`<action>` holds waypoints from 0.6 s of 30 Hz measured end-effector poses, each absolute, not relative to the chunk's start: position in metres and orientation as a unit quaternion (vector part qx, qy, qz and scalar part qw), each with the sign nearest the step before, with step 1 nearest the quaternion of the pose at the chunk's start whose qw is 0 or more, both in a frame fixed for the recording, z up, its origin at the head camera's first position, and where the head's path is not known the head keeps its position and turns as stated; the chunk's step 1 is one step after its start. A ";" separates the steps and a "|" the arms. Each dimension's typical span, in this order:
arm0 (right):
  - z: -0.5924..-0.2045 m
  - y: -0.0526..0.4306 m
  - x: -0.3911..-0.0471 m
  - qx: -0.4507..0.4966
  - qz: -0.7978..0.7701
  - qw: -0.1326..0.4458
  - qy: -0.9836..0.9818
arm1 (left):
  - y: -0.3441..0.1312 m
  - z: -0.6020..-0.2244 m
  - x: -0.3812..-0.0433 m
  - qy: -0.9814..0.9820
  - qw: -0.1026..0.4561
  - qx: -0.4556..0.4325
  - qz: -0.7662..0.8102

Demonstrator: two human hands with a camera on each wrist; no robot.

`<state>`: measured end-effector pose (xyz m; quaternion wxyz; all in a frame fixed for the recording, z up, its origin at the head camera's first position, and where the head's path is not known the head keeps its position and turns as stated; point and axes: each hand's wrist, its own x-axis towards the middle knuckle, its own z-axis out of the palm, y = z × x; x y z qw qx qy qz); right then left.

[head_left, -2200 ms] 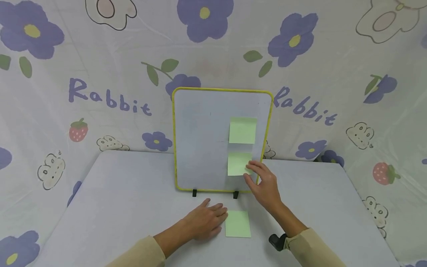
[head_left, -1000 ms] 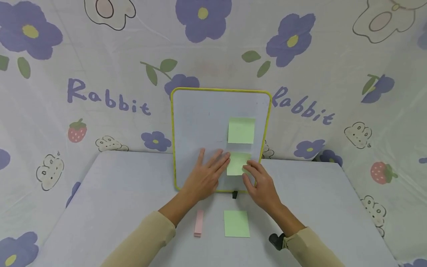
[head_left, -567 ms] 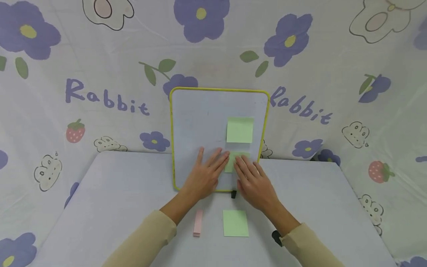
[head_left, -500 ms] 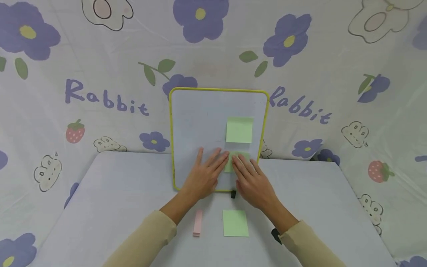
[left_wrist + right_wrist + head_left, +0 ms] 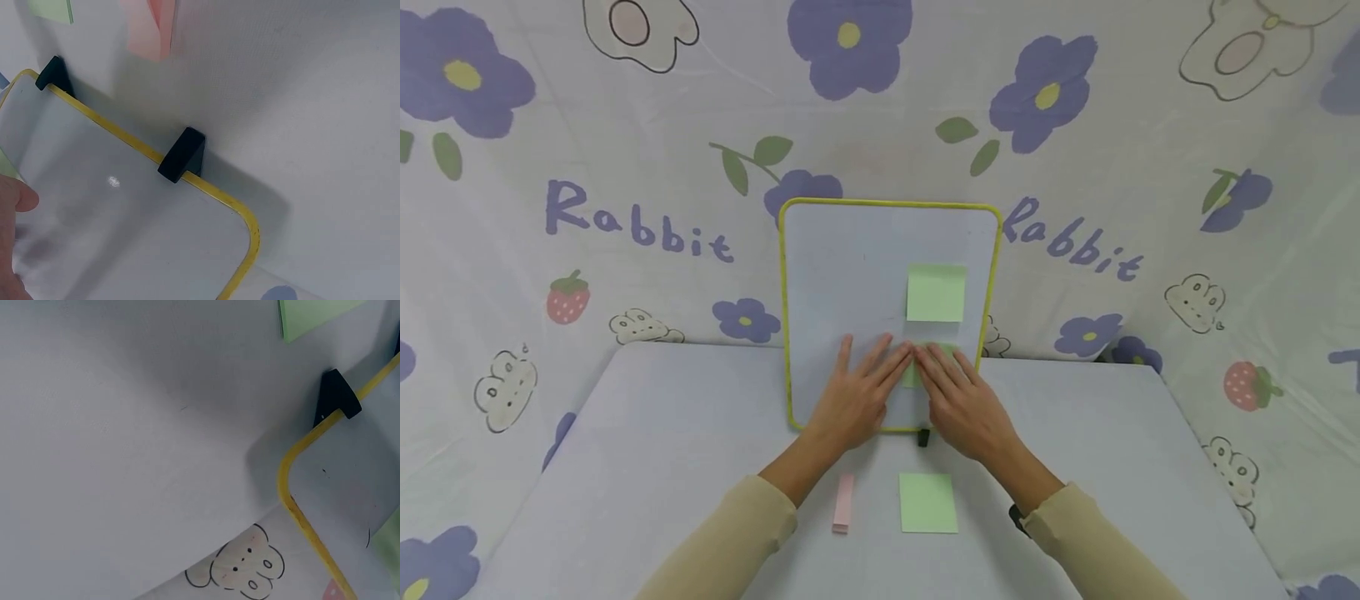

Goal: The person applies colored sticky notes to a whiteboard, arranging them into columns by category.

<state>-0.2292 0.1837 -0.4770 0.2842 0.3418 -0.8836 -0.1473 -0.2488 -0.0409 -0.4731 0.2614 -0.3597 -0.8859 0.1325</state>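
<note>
Over the last couple of seconds the left hand [image 5: 850, 408] has come up off the bench [image 5: 685, 433] onto the board [image 5: 842, 275], baring the pink strip [image 5: 843, 503], and the right hand [image 5: 962, 408] has slid inward across the lower note [image 5: 910, 377]. Both hands lie with fingers straight, pinching nothing; their tips come together over that note, though whether they touch each other I can't tell. The note sits low on the board, on the side toward the bench's right edge, directly under the upper note [image 5: 936, 293]. The board stands near the bench's far edge in small black feet [image 5: 184, 153]; in front, away from that edge, the green pad [image 5: 928, 503] lies flat, with the strip beside it on the side of the bench's left edge. From where I stand, the risk is the push itself: too hard, and the board could tip back or skid in those feet. If the fingers drag sideways while pressing, the note may skew or crease; if its sticky edge is missed, it could peel. A low sleeve [image 5: 752, 521] might also nudge the strip.
</note>
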 end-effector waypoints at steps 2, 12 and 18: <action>-0.477 0.185 -0.230 0.341 -0.146 0.279 -0.886 | -0.041 -0.474 -0.249 -0.885 0.265 -0.359 0.129; -0.474 0.198 -0.232 0.336 -0.139 0.282 -0.888 | -0.039 -0.474 -0.249 -0.890 0.260 -0.351 0.129; -0.473 0.208 -0.231 0.328 -0.130 0.268 -0.897 | -0.038 -0.474 -0.249 -0.893 0.257 -0.348 0.125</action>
